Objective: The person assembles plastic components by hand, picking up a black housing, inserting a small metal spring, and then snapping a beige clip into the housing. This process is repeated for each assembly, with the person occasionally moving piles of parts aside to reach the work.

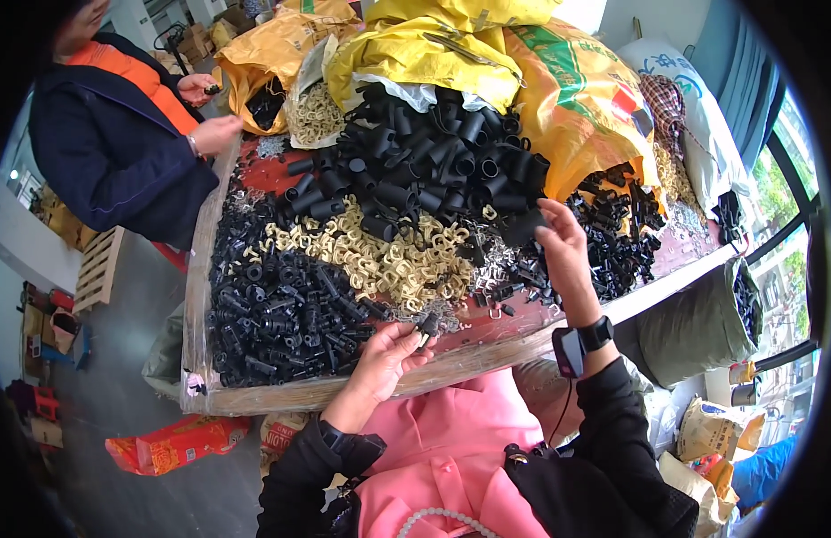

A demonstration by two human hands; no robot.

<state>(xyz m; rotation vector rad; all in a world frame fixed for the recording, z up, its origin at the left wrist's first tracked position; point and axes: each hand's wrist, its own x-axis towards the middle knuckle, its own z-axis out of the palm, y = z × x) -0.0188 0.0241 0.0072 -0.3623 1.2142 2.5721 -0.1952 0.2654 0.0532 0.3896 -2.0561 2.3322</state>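
Observation:
Near the table's front edge, my left hand point(387, 360) pinches a small black plastic part point(428, 325) with a pale bit showing on it. Further forward and to the right, my right hand point(566, 249) has its thumb and fingers closed on a black cylindrical sleeve point(523, 229). Below that hand lie small silvery metal clips point(498, 255) and small black pieces. Left of it spreads a heap of cream-coloured loop-shaped parts point(388, 260). Black ribbed plastic fittings point(281, 314) fill the table's left front, and a pile of black sleeves point(433, 161) rises behind the cream parts.
A wooden rim point(343, 394) borders the table point(514, 314). Yellow and orange woven sacks point(568, 99) spill parts at the back. A co-worker in a dark jacket point(119, 152) stands at the left side, hands over the corner. A red bag point(178, 444) lies on the floor.

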